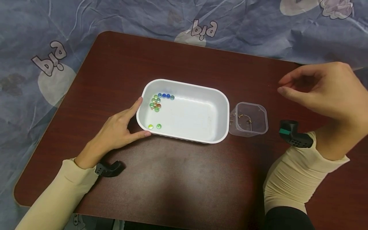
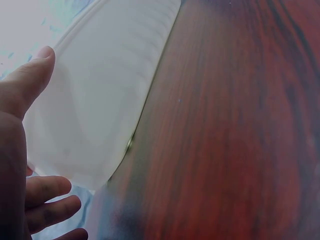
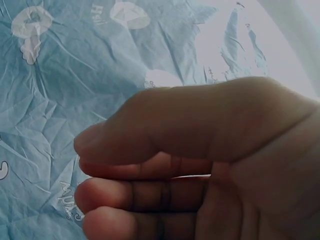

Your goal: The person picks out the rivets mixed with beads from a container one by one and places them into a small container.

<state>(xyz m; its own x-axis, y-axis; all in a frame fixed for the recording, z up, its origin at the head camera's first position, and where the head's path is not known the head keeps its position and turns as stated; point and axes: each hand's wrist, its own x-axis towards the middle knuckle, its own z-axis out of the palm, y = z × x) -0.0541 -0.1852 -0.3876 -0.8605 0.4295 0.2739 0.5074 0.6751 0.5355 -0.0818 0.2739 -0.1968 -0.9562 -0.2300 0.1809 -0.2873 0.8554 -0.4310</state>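
A white rectangular tray (image 1: 195, 138) holds several glass marbles (image 1: 164, 95) at its left end, in blue, green and yellow tones. Small brass-coloured pieces (image 1: 155, 104) lie among the green ones. My left hand (image 1: 119, 127) rests against the tray's left end, thumb at the near rim and index finger at the left rim. The left wrist view shows its thumb straight along the tray wall. My right hand (image 1: 330, 89) is raised at the right, fingers loosely bent, with nothing visible in it. Nearest it stands a clear plastic box (image 1: 258, 126) containing several small brass-coloured pieces (image 1: 249, 121).
The tray and the box stand side by side on a dark reddish-brown table (image 1: 178, 172). Behind the table hangs a wrinkled blue-grey printed cloth (image 1: 138, 19). Each wrist wears a black device, such as the one on the right (image 1: 296, 135).
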